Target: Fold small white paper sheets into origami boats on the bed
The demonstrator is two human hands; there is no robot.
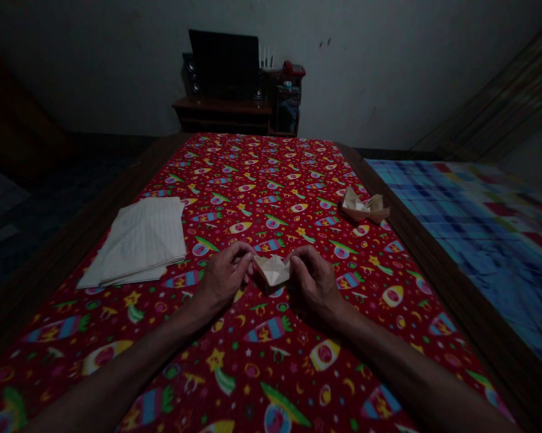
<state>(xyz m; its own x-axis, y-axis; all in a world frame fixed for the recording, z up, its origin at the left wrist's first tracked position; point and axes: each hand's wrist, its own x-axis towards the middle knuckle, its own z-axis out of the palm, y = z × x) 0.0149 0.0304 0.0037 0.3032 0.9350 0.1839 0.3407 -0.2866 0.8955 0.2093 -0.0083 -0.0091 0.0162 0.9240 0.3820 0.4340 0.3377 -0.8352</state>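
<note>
A small folded paper boat (274,272) is held just over the red patterned cloth, between my two hands. My left hand (228,270) pinches its left end between thumb and fingers. At the other end, my right hand (313,278) grips the paper the same way. The middle of the boat rises to a small peak, and its ends are partly hidden by my fingers. Farther off to the right, another folded paper boat (363,205) rests on the cloth. To the left lies a loose stack of lined paper sheets (140,240).
The red cloth (262,361) covers a table with dark wooden edges (415,252). Beyond it stand a black monitor (225,63), speakers and a red telephone (293,70) on a wooden desk (221,107). A blue checked cloth (460,240) lies at the right.
</note>
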